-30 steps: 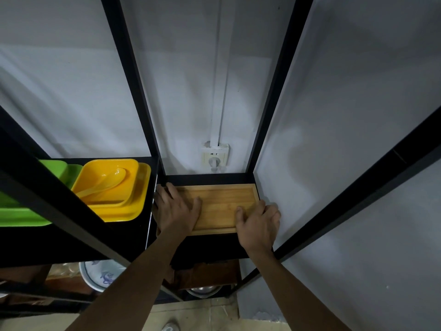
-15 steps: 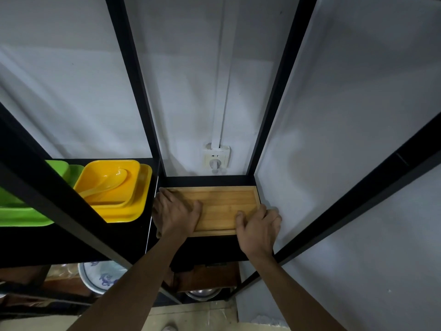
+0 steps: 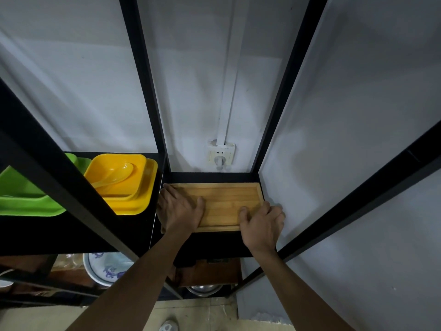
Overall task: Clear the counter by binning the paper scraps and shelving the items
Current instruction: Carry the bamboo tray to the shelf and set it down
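Note:
A shallow wooden tray [image 3: 226, 201] lies flat on the top black shelf [image 3: 214, 242] of a metal rack, in the narrow bay against the wall. My left hand [image 3: 179, 211] grips the tray's left end, thumb lying on its inner surface. My right hand [image 3: 261, 219] holds the near right corner, thumb on the tray, fingers wrapped around its right edge. No paper scraps or bin are in view.
Black rack posts [image 3: 143, 75] frame the bay. To the left stand a yellow bowl with a spoon [image 3: 117, 177] on a yellow plate and a green dish [image 3: 26, 199]. A wall socket [image 3: 220, 156] sits behind the tray. A blue-patterned plate [image 3: 105, 268] lies on a lower shelf.
The tray and both hands have barely shifted on the shelf. My head has moved slightly, so the scene sits a little differently in view.

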